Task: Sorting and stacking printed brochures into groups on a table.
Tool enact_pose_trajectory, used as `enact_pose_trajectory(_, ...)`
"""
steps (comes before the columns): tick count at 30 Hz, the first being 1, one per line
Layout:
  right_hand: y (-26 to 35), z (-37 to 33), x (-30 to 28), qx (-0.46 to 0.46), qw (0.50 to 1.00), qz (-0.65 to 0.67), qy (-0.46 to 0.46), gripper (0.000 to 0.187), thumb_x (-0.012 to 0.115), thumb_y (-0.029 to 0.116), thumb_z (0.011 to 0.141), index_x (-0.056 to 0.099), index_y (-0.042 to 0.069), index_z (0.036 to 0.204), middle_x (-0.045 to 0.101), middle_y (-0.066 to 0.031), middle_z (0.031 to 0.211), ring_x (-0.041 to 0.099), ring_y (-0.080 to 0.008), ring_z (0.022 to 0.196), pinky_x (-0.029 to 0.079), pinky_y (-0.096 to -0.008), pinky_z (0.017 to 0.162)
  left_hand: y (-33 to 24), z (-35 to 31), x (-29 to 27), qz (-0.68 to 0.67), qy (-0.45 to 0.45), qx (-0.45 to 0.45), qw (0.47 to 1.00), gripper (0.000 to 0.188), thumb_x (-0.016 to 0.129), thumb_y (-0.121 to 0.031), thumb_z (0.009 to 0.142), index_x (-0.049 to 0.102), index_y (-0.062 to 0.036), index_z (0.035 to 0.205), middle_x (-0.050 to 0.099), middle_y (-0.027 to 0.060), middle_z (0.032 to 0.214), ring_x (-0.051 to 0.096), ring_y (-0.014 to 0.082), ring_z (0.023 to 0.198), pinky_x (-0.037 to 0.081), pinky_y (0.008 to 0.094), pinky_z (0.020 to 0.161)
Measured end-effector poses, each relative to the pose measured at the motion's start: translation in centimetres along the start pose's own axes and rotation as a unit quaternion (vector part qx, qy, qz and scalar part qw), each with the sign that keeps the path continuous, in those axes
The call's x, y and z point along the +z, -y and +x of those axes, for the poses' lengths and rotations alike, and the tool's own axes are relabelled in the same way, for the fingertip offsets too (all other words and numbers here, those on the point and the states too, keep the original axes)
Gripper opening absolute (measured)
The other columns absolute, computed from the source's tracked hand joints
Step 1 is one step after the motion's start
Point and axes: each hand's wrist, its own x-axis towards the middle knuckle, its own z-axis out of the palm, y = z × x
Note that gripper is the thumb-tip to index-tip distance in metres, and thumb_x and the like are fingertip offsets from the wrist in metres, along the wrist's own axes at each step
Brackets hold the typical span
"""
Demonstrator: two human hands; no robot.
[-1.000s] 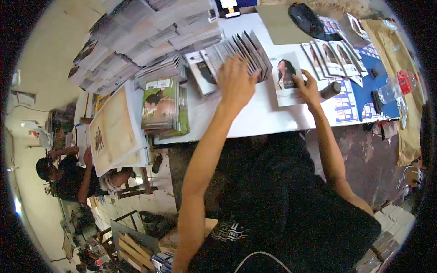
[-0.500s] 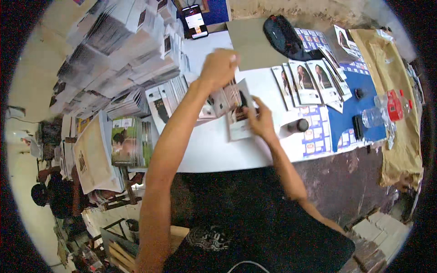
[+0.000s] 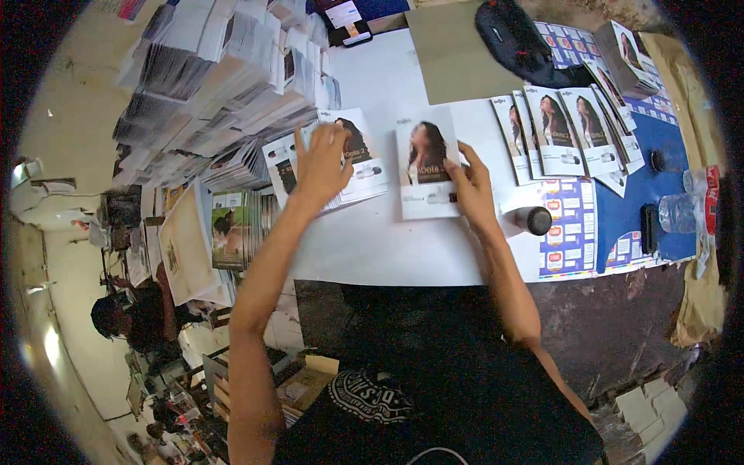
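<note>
My right hand grips the right edge of a white booklet with a dark-haired figure on its cover, thumb on top. The booklet lies at the middle of the white tabletop, or just above it; I cannot tell which. To its left, my left hand reaches over a fanned row of similar booklets, its fingers apart and touching the top ones. Parts of those covers are hidden under the hand. On the right, several matching booklets lie overlapped in a spread group.
Tall stacks of folded printed sheets rise at the left, with green-covered booklets nearer me. A dark cylinder stands right of my right hand. Further out are a black bag, a phone and a plastic bottle.
My left hand has come down from above the table onto the fanned booklets at the left. The booklet in my right hand, open before, now lies closed and upright.
</note>
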Motion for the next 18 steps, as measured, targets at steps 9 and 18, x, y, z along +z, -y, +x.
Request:
enact_pose_trajectory(9,-0.6,5.0,6.0,0.040,0.996,0.003,0.079,0.046,0.061,0.019,0.092,0.048,-0.004,0.130,0.064,-0.0052,0.080,0.051,-0.0049,0.064,0.039,-0.0222,0.055,-2.3,-4.5,3.5,-0.121,-0.095,-0.242,0.958,0.083,0.064,-0.031,0.078,0.027,0.0071,0.142,0.022,0.0279,0.150,0.015,0.0459,0.140,0.012,0.0617,0.112)
enact_pose_trajectory(18,-1.9,4.5,6.7,0.070,0.996,0.049,-0.003,0.051,0.061,0.024,0.091,0.048,-0.008,0.128,0.067,-0.0190,0.099,0.062,-0.0189,0.079,0.049,-0.0308,0.068,-0.2,-7.1,5.5,-0.184,-0.164,-0.208,0.947,0.076,0.063,-0.026,0.080,0.031,0.0062,0.140,0.027,0.0255,0.149,0.022,0.0413,0.140,0.017,0.0555,0.113)
